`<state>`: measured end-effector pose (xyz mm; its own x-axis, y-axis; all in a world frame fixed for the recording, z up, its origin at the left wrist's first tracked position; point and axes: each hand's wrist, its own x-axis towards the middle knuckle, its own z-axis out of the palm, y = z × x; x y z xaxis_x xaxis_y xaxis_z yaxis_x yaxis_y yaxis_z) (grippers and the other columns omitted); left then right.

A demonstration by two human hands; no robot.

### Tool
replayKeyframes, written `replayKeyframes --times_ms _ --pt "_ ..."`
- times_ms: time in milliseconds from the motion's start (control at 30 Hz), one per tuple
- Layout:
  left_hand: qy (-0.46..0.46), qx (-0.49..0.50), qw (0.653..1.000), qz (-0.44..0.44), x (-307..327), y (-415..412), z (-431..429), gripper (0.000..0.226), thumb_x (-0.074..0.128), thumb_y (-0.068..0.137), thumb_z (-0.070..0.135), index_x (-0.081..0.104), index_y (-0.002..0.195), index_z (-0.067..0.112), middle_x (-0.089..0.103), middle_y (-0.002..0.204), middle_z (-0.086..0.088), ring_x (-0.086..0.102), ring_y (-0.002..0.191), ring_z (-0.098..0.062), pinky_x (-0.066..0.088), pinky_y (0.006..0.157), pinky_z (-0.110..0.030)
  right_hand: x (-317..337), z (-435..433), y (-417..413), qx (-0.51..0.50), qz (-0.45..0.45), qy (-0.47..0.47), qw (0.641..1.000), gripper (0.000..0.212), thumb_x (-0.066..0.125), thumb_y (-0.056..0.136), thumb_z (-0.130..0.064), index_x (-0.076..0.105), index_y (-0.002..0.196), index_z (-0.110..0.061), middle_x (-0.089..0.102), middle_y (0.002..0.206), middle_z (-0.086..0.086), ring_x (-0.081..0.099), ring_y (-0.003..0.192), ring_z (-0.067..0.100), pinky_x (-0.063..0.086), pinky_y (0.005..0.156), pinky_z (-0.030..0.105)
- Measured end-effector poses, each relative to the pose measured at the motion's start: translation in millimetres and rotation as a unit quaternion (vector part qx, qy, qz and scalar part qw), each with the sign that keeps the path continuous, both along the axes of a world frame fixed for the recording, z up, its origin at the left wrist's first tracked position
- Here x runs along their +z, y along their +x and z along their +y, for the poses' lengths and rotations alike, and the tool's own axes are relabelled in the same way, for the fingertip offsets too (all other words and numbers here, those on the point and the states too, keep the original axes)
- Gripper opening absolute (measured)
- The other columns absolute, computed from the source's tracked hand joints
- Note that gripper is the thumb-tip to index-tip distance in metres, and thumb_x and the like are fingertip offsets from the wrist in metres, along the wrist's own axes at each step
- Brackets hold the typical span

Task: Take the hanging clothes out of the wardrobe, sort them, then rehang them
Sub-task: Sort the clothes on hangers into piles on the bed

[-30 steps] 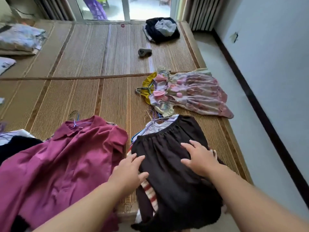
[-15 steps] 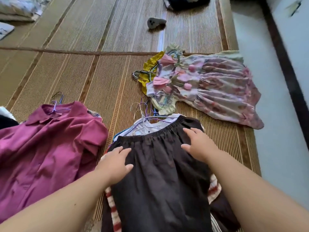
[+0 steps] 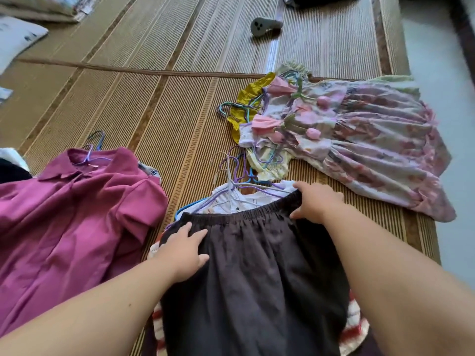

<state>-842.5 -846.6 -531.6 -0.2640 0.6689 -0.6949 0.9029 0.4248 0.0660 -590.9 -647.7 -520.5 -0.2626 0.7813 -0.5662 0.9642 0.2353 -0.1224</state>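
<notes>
The person leans over the woven mat (image 3: 159, 119). The dark skirt (image 3: 257, 273) lies on top of 1 small pile of clothes with wire hangers (image 3: 237, 173). The left hand (image 3: 183, 253) rests flat on it with fingers straight. The right hand (image 3: 317, 204) covers the waistband's end; I cannot tell if it pinches or only presses. A magenta shirt (image 3: 72, 214) lies to the left.

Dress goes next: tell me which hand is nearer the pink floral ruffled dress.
Right. The right hand rests on the dark brown skirt at its waistband end, close beside the pink floral ruffled dress; the left hand lies on the skirt's left side, farther away.
</notes>
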Motion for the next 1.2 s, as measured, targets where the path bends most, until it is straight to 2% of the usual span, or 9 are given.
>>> replayKeyframes --times_ms 67,133,267,400,533,600,733,933,1200 --pt "-0.012 -0.004 1.0 -0.004 10.0 0.9 -0.4 0.07 0.051 0.087 0.054 0.02 0.147 0.039 0.005 0.159 -0.001 0.02 0.143 -0.029 0.025 0.113 -0.046 9.2 -9.8 4.4 -0.029 0.093 -0.01 0.995 0.049 0.064 0.073 -0.061 0.051 0.118 -0.044 0.058 0.123 -0.001 0.052 0.113 0.026 0.041 0.096 0.045" --pt "0.013 0.011 1.0 -0.002 25.0 2.8 -2.6 0.066 0.053 0.086 0.052 0.028 0.144 0.035 0.021 0.155 -0.002 0.029 0.138 -0.026 0.031 0.11 -0.045 22.9 -22.2 11.9 -0.063 0.185 -0.02 0.981 0.014 0.051 0.086 -0.057 0.058 0.083 -0.045 0.064 0.104 -0.01 0.056 0.097 0.019 0.044 0.092 0.045" --pt "0.154 0.155 0.975 0.038 70.3 -0.4 -6.3 0.062 0.064 0.079 0.046 0.042 0.131 0.021 0.044 0.127 -0.008 0.047 0.119 -0.03 0.042 0.099 -0.044 64.2 -44.1 26.5 -0.072 0.257 -0.02 0.964 0.02 0.052 0.09 -0.044 0.057 0.072 -0.039 0.061 0.07 -0.01 0.057 0.076 0.012 0.047 0.082 0.041" --pt "0.147 0.149 0.977 0.045 118.0 -17.3 -18.2 0.07 0.057 0.085 0.045 0.024 0.143 0.022 0.031 0.143 -0.011 0.034 0.131 -0.034 0.032 0.108 -0.045 129.8 -55.5 26.6 -0.034 0.327 0.004 0.944 0.014 0.06 0.087 -0.036 0.06 0.073 -0.033 0.057 0.06 -0.019 0.052 0.06 -0.001 0.041 0.062 0.016" --pt "0.19 0.152 0.969 -0.054 175.0 -31.0 -34.1 0.022 0.048 0.093 0.033 0.051 0.115 0.028 0.062 0.112 -0.002 0.056 0.109 -0.025 0.043 0.09 -0.036 203.1 -61.2 23.1 -0.032 0.378 0.01 0.925 0.016 0.061 0.088 -0.03 0.062 0.072 -0.027 0.053 0.053 -0.017 0.046 0.047 -0.002 0.034 0.048 0.01" --pt "0.214 0.145 0.961 -0.095 203.2 -33.7 -46.0 0.004 0.048 0.095 0.029 0.052 0.094 0.029 0.063 0.09 0.004 0.058 0.089 -0.018 0.041 0.074 -0.029 232.5 -68.9 21.4 -0.031 0.383 0.007 0.923 0.018 0.062 0.089 -0.028 0.062 0.071 -0.028 0.052 0.051 -0.014 0.044 0.045 -0.001 0.033 0.046 0.011" --pt "0.249 0.12 0.952 -0.132 265.4 -38.0 -81.2 0.014 0.052 0.095 0.027 0.052 0.08 0.028 0.056 0.073 0.008 0.051 0.072 -0.009 0.036 0.064 -0.027 298.4 -100.9 18.9 0.0 0.339 0.056 0.939 0.014 0.061 0.089 -0.03 0.062 0.075 -0.027 0.062 0.07 -0.006 0.057 0.066 0.011 0.047 0.065 0.033" --pt "0.285 0.054 0.94 -0.177 326.6 -31.1 -140.2 0.017 0.053 0.094 0.026 0.054 0.077 0.027 0.052 0.065 0.007 0.046 0.056 0.001 0.034 0.053 -0.016 369.8 -179.2 39.2 -0.002 0.296 0.139 0.945 0.019 0.059 0.09 -0.03 0.06 0.071 -0.034 0.062 0.08 -0.01 0.058 0.076 0.009 0.045 0.067 0.028" --pt "0.334 -0.106 0.915 -0.198 425.8 12.7 -183.7 0.017 0.054 0.093 0.026 0.052 0.077 0.03 0.053 0.066 0.009 0.048 0.061 -0.006 0.036 0.057 -0.024 466.0 -290.1 123.1 -0.107 0.261 0.263 0.923 0.021 0.059 0.089 -0.03 0.06 0.069 -0.036 0.064 0.079 -0.007 0.059 0.076 0.014 0.043 0.067 0.029"
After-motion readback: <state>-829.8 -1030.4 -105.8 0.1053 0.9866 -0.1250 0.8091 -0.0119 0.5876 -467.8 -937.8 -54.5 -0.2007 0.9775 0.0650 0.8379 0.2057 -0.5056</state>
